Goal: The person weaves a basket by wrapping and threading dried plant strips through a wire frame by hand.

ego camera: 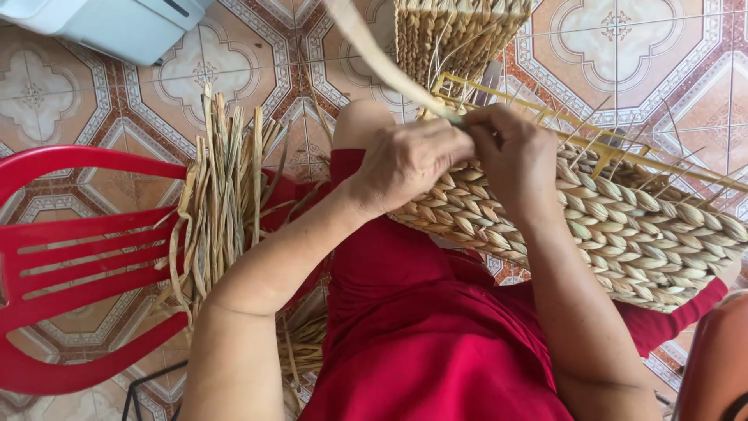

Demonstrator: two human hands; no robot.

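Patterned floor tiles (615, 47) in cream and rust fill the background, and we sit above them in red clothing (421, 327) that takes up the lower middle of the frame. Across our lap, from the centre out to the right edge, lies the woven basket (639, 234), its braided straw wall facing up and thin yellow ribs (545, 109) sticking out along its upper edge. At the left of the frame a red plastic chair (70, 257) carries a bundle of dried straw strips (222, 195) draped over its seat. A pale blue-white box (117, 23) sits in the upper left corner. Our forearms come up from the bottom edge and meet at the basket's rim. Our left hand (409, 160) and right hand (514, 152) touch there, both pinched shut on a single flat straw strand (374, 51) that runs up toward the top of the frame.
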